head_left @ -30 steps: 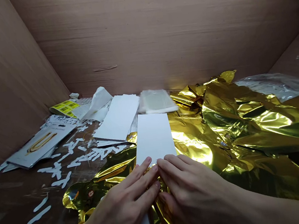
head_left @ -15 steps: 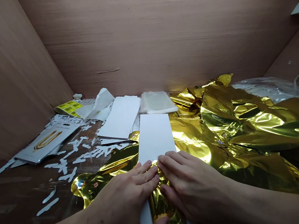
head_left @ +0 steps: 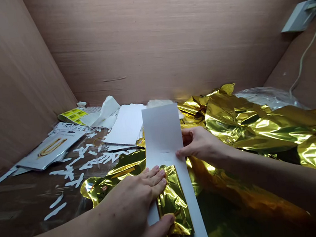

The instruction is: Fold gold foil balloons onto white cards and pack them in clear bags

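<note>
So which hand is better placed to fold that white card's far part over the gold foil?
Probably the right hand: it pinches the white card by its right edge. The left hand rests on the folded gold foil, seemingly pinning it down.

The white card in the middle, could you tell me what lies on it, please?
On the card, folded gold foil lies partly under the left hand; the surface they cover is hidden.
</note>
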`<state>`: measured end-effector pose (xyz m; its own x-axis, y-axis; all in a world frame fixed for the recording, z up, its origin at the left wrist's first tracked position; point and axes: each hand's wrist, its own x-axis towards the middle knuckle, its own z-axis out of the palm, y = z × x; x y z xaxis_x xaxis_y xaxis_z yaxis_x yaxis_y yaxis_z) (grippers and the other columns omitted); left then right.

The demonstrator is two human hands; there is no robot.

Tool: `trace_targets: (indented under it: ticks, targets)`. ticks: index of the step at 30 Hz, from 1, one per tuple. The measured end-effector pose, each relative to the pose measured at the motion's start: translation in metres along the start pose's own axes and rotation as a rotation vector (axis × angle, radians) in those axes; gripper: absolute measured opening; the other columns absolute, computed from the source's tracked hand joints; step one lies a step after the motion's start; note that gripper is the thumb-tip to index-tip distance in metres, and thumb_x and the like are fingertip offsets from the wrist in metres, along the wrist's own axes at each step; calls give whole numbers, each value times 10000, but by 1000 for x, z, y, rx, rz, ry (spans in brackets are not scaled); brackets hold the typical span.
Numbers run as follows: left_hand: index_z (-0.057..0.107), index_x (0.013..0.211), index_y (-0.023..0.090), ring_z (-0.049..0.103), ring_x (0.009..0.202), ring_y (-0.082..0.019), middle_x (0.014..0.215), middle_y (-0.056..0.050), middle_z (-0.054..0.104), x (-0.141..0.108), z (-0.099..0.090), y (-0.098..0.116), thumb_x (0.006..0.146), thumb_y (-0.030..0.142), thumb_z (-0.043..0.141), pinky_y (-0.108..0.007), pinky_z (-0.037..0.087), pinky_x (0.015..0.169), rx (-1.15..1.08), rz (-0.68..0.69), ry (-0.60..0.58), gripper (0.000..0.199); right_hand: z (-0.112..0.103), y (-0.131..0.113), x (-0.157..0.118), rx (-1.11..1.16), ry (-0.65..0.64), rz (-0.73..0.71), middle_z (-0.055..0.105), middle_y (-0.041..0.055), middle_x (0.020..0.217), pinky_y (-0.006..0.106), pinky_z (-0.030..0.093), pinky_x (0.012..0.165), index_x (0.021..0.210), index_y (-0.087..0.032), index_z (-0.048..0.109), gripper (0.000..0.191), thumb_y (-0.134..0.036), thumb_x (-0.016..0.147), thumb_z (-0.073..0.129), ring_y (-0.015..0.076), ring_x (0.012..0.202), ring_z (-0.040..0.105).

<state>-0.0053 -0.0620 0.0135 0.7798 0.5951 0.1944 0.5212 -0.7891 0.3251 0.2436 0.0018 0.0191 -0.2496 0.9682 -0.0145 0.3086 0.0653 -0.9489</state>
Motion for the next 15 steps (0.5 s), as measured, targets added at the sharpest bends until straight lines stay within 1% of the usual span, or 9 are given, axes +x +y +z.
trace_targets:
  ticks: [2,3,6,8,10,11,12,14,15]
  targets:
    - [644,1383,127,548,1367,-319,1465,-126,572,0,0,0,836,413,651,-470,461,1160,7,3,-9,617,-3,-3,1,-59,-67,44,768,59,863,295,576,633,911,-147,763,275,-112,640,741,217,778,714]
    - [644,1383,125,547,1369,-316,1468,-125,570,0,0,0,838,414,650,-465,453,1168,10,5,-13,618,-5,-3,0,-104,-73,50,767,47,832,286,562,618,849,-157,763,223,-120,630,752,212,759,707]
    - [646,1381,139,550,1370,-309,1465,-121,583,-2,1,-1,845,419,650,-454,438,1178,14,20,-9,605,-5,-1,-6,-269,-26,14,749,32,762,270,514,573,769,-160,754,133,-178,639,779,201,710,680]
    - [663,1359,171,575,1348,-309,1432,-114,626,-2,1,-2,856,418,648,-445,453,1161,16,42,13,561,-3,2,-11,-418,55,-96,734,39,742,276,494,590,725,-145,737,90,-212,680,775,200,705,663]
    - [683,1320,195,626,1287,-306,1365,-109,680,-2,-1,-2,871,414,640,-423,483,1123,16,77,27,501,-3,5,-17,-582,93,-261,728,44,737,298,493,646,720,-142,732,91,-227,753,732,199,713,653]
    - [694,1294,202,654,1242,-302,1325,-107,702,-1,-2,-1,879,411,633,-408,500,1094,19,88,26,469,-4,7,-20,-652,74,-340,735,44,749,310,497,683,743,-150,743,103,-223,796,693,198,722,655]
    - [708,1259,209,680,1187,-295,1277,-102,722,-1,-3,0,886,407,627,-391,519,1056,21,93,20,430,-5,7,-23,-704,28,-409,750,43,778,319,501,719,785,-164,761,130,-207,832,647,197,738,665]
    - [739,1168,231,711,1083,-278,1192,-78,748,-1,-6,2,891,402,627,-354,550,965,18,100,-2,345,-8,6,-31,-766,-109,-513,783,36,898,330,506,793,893,-209,792,222,-149,849,582,195,807,691]
    - [749,1132,247,715,1050,-270,1167,-61,754,-1,-7,3,884,403,641,-335,555,926,9,112,-17,312,-9,4,-35,-794,-167,-540,788,30,959,332,503,822,927,-231,797,263,-126,838,573,194,849,697]
